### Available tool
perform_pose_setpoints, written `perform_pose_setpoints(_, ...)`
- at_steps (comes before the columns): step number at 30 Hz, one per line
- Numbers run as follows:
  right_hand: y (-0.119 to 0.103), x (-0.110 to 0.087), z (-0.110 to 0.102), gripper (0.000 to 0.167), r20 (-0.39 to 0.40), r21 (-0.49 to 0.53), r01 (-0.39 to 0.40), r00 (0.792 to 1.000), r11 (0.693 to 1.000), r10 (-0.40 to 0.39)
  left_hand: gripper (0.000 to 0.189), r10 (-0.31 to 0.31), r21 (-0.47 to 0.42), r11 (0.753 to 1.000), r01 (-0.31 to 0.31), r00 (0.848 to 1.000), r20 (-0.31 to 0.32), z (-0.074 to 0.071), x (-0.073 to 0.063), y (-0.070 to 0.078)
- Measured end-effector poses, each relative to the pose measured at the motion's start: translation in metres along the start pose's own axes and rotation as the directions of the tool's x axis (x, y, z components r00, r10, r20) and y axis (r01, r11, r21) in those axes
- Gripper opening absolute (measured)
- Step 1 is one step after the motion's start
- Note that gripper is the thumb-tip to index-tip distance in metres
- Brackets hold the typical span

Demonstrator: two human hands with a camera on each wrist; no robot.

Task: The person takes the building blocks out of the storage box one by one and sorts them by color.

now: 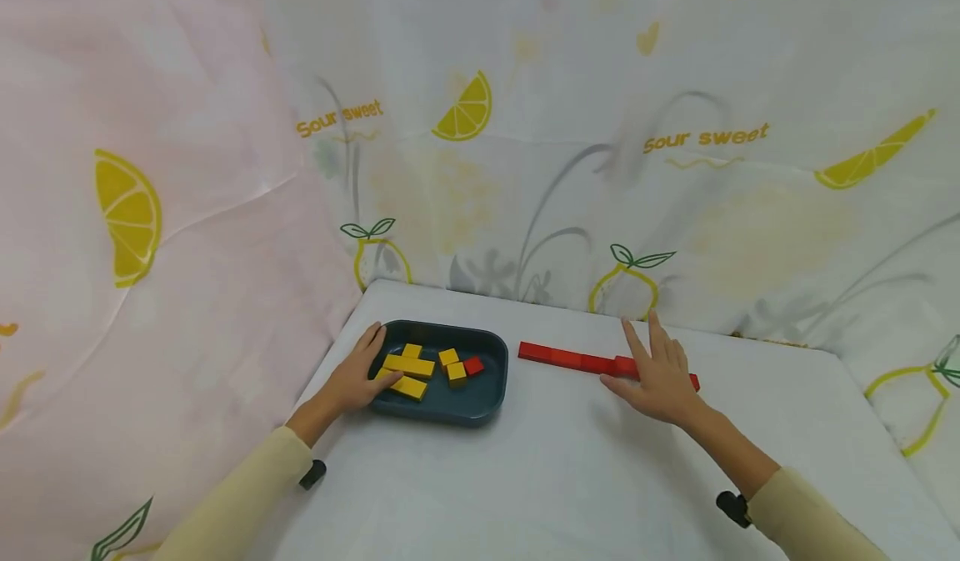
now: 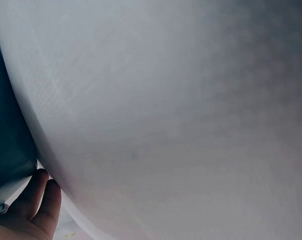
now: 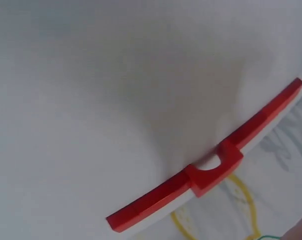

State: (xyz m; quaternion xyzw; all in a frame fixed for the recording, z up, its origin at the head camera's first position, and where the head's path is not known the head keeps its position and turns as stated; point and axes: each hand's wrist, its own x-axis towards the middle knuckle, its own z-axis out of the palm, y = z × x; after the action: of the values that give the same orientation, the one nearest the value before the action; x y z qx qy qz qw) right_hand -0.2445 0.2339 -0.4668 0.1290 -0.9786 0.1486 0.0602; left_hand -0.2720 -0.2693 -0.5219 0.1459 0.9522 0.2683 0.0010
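My left hand (image 1: 356, 382) holds a dark blue tray (image 1: 450, 415) by its left side, thumb over the rim and fingers along the outside. In the left wrist view, fingers (image 2: 46, 205) lie against the tray wall (image 2: 8, 115). Inside the tray are several yellow blocks (image 1: 408, 367) and a red cube (image 1: 473, 366). To its right lies a row of red blocks (image 1: 566, 358), with a red arch block (image 3: 210, 179) in the middle. Over the right part of the row is my right hand (image 1: 660, 386), fingers spread and holding nothing; it hides some of the blocks.
A white cloth covers the table (image 1: 555, 469). Behind it hangs a lemon-print curtain (image 1: 517, 202), and a pinkish one (image 1: 217, 294) hangs along the left side. Small black devices sit at the left cuff (image 1: 312, 474) and right cuff (image 1: 732, 508).
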Motion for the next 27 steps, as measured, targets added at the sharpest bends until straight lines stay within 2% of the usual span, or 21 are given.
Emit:
perform_pose_setpoints(6, -0.027, 0.011, 0.012, 0.094, 0.047, -0.065, 0.069, 0.997, 0.996, -0.066, 0.096, -0.037, -0.012, 0.999, 0.037, 0.999, 0.026, 0.003, -0.007, 0.0)
perform_pose_setpoints(12, -0.048, 0.021, 0.017, 0.094, 0.053, -0.08, 0.115, 0.992, 0.99, -0.111, 0.094, -0.015, -0.024, 1.0, 0.015, 1.0, -0.006, 0.006, -0.003, 0.003)
perform_pose_setpoints(18, -0.07, 0.027, 0.018, 0.097, 0.087, -0.038, 0.155, 0.985, 0.987, -0.152, 0.095, -0.036, -0.026, 0.999, 0.037, 0.999, 0.027, 0.006, -0.006, 0.004)
perform_pose_setpoints(22, -0.088, 0.035, 0.019, 0.095, 0.084, 0.003, 0.177, 0.981, 0.984, -0.177, 0.096, -0.038, -0.027, 0.999, 0.039, 0.999, 0.023, 0.002, -0.007, 0.004)
perform_pose_setpoints(27, -0.111, 0.049, 0.024, 0.093, 0.089, 0.002, 0.208, 0.974, 0.978, -0.207, 0.095, -0.041, -0.019, 0.999, 0.041, 0.999, 0.007, -0.001, -0.005, 0.004)
